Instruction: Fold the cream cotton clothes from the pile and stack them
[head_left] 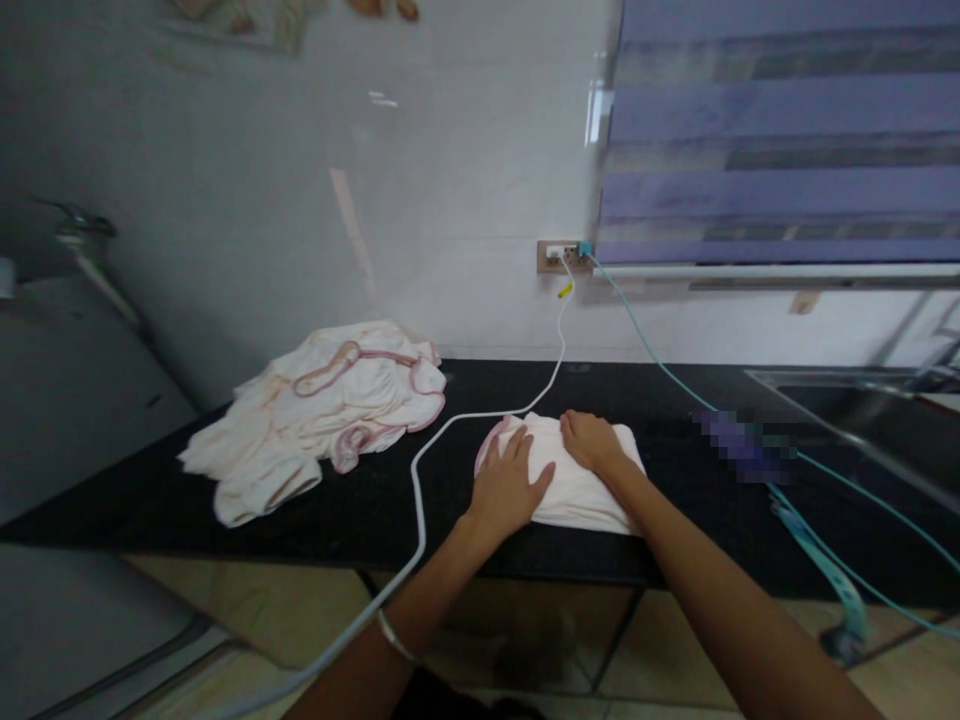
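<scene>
While the left hand (505, 490) lies open, fingers spread, on the folded white cloth (579, 500), the right hand (589, 441) rests open on it too, all on the black counter (360, 515), right of a messy cloth pile (330, 400).

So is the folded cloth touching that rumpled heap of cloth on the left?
Apart. The head view shows black countertop between the folded cloth and the rumpled heap, with the white cable running through the gap.
</scene>
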